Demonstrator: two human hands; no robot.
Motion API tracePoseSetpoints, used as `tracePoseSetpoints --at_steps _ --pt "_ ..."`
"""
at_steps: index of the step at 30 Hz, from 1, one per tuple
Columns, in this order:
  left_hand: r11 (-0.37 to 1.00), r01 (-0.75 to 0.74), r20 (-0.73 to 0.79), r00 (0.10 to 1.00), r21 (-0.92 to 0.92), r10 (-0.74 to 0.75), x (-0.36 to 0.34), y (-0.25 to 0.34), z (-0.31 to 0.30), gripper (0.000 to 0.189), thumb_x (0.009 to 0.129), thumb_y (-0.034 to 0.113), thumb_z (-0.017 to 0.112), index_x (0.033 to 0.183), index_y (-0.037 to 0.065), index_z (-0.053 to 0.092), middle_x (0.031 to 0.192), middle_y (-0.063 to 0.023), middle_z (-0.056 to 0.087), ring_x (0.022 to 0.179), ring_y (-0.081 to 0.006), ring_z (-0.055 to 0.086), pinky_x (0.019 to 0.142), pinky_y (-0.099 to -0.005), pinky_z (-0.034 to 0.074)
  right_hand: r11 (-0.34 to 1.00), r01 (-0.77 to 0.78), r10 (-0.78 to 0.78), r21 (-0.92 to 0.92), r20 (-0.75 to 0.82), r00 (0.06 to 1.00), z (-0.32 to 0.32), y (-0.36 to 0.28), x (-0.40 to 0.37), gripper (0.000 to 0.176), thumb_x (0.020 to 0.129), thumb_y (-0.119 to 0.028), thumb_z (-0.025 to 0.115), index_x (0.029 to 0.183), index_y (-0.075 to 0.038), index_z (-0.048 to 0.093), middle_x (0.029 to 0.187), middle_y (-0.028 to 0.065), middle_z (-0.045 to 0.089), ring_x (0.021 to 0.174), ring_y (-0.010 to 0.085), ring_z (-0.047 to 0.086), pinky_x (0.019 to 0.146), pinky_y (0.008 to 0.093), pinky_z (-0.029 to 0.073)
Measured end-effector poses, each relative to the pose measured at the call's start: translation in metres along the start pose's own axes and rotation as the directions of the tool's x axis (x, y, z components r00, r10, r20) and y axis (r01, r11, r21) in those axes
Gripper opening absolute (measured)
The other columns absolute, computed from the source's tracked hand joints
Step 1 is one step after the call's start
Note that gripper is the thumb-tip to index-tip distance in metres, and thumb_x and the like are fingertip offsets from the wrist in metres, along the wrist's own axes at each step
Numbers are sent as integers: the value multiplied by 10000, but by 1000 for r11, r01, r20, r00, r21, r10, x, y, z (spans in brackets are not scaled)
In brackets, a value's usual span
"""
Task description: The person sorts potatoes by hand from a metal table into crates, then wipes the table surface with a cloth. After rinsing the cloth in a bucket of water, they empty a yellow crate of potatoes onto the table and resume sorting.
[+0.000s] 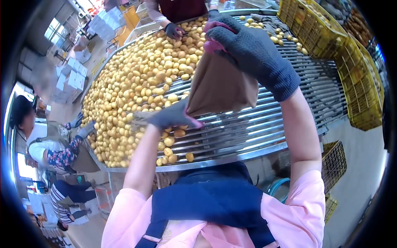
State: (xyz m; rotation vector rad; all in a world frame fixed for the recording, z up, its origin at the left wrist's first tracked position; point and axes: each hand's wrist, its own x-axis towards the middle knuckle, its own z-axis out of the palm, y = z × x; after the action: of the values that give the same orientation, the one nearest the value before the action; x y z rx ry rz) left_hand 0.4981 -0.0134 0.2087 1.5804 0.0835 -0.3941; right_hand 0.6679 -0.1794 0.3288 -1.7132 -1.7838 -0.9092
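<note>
Many potatoes [136, 78] cover the left and middle of a metal roller table [248, 132]. Over the rollers hangs a brown cloth or bag [219, 84]. My right hand [252, 49], in a dark grey glove with pink fingertips, is raised and closed on its upper part. My left hand [173, 115], in a similar glove, is low at the cloth's left lower edge, thumb and fingers apart; part of it is hidden beside the cloth. A few potatoes [169, 151] lie just below my left hand.
Across the table a person's gloved hand [174, 31] touches potatoes. Another person [53, 144] stands at the left edge. Yellow crates [310, 31] line the upper right, with another crate [333, 165] on the floor at right. White boxes [74, 80] stand at the upper left.
</note>
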Motion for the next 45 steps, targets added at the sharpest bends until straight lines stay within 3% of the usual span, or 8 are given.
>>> tracePoseSetpoints --at_steps 2,9,12,20,28,35,40,45 --pt "738 167 -330 941 653 79 26 -16 10 601 642 179 774 1182 63 538 1132 -125 579 973 -197 557 835 -327 449 997 73 -75 -27 -78 994 -8 -2 -5 180 833 -254 589 941 -111 578 906 31 559 747 222 622 600 344 499" --pt "869 142 -633 741 475 224 17 20 -29 277 687 5 594 962 -1 624 815 -49 644 732 -128 599 562 -283 484 939 -295 310 179 -62 949 -13 29 -81 284 816 -84 629 1092 -110 564 1174 60 569 1105 229 553 835 307 500" --pt "894 -393 -770 496 213 402 0 63 -48 304 773 4 511 1062 17 601 911 -44 628 769 -95 584 669 -224 484 311 -620 628 720 334 703 18 30 -133 700 791 -179 689 1371 -84 309 1414 122 336 1312 227 321 1017 324 361" --pt "762 -638 -510 622 110 594 -43 163 -72 296 934 208 487 1170 31 511 1128 -82 579 1019 -161 569 896 -300 473 499 -677 375 540 570 731 75 -48 -145 1143 658 -349 806 1453 -58 37 1505 177 95 1394 273 97 1130 385 129" --pt "688 -714 -175 667 130 724 -70 169 -15 581 814 294 663 1269 30 418 1132 -145 568 1017 -263 587 889 -372 489 -95 -610 387 787 594 705 58 -80 -95 1259 581 -472 817 1459 -89 0 1516 167 15 1402 266 31 1128 368 103" --pt "529 -826 -225 563 -194 795 -58 148 13 337 962 203 426 1252 33 461 1190 -97 547 1087 -176 536 957 -319 431 511 -733 722 448 238 649 115 -132 -76 874 648 -184 822 1347 -46 316 1325 137 378 1195 216 409 967 359 390" --pt "429 -902 -534 339 50 774 -92 67 -77 447 963 318 425 1321 53 396 1246 -92 518 1138 -208 505 1005 -342 390 204 -575 750 792 251 612 103 -111 -55 501 725 -41 727 1176 -32 510 1096 66 594 978 151 567 838 281 470" --pt "367 -218 -120 955 -904 272 -67 -102 -77 705 826 638 459 1345 165 394 1353 -20 433 1242 -299 407 949 -611 363 863 -359 418 355 -103 902 75 -152 -6 649 645 -79 763 1236 -78 494 1000 113 590 933 227 589 817 312 478"
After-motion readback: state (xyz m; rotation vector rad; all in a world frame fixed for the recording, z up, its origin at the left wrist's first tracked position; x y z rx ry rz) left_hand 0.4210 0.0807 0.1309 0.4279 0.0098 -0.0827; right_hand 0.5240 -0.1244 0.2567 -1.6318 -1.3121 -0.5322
